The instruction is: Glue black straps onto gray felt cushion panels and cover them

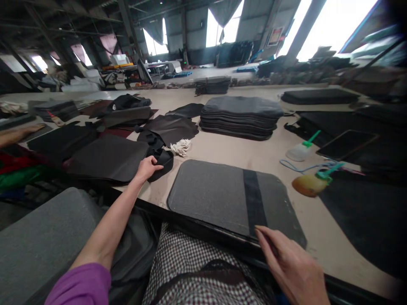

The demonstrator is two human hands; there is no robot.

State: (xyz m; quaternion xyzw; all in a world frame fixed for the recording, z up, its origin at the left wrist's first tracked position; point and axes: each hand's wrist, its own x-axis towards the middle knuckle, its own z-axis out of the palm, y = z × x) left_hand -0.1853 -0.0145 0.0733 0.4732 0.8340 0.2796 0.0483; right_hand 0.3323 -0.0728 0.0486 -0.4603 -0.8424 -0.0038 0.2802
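A grey rounded panel (210,192) lies flat at the table's front edge, with a dark fabric strip (253,197) running across its right part. My left hand (149,168) is stretched out to the left, its fingers closed in a pinch on a black fabric strip (163,160) in a loose heap. At the panel's front edge, by the lower end of the dark strip, is my right hand (292,262). Its thumb and forefinger are close together; whatever lies between them is hidden.
Behind the panel stands a stack of dark panels (240,118). White cords (181,147) lie near the strips. To the right are a clear squeeze bottle (299,151), an amber squeeze bottle (308,185) and a phone (346,144). Another person's arm (20,134) reaches in at left.
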